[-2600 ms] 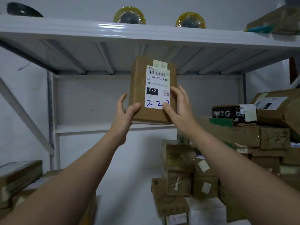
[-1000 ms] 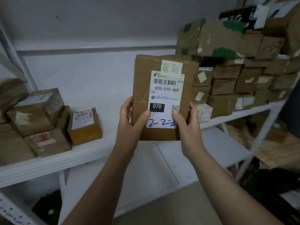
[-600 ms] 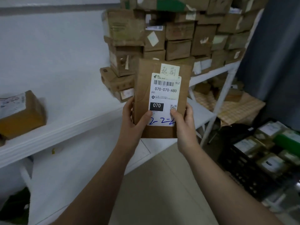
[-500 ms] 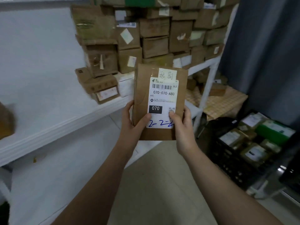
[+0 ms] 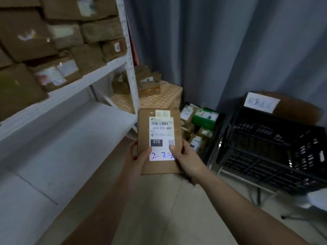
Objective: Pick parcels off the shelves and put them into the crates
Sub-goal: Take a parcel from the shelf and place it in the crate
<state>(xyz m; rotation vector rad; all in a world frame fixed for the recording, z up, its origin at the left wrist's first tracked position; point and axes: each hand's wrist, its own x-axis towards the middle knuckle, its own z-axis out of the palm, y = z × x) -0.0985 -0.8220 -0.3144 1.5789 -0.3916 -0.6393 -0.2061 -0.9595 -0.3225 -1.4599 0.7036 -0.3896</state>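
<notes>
In mid-air at centre, gripping a flat brown cardboard parcel point(image 5: 159, 135) upright by its lower edges with the left hand point(image 5: 139, 160) and the right hand point(image 5: 188, 160). Judging the picking done, and not yet dropping it into the part-filled black plastic crate point(image 5: 211, 152) just beyond or the empty-looking black lattice crate point(image 5: 265, 147) at right. Standing on pale floor tiles point(image 5: 168, 200), facing far grey curtains point(image 5: 212, 50), passing white metal shelving point(image 5: 70, 89) at left.

Dim, motion-blurred, wide-angle edge distortion

Matt cardboard parcel point(image 5: 159, 140), glossy paper label point(image 5: 161, 138).
</notes>
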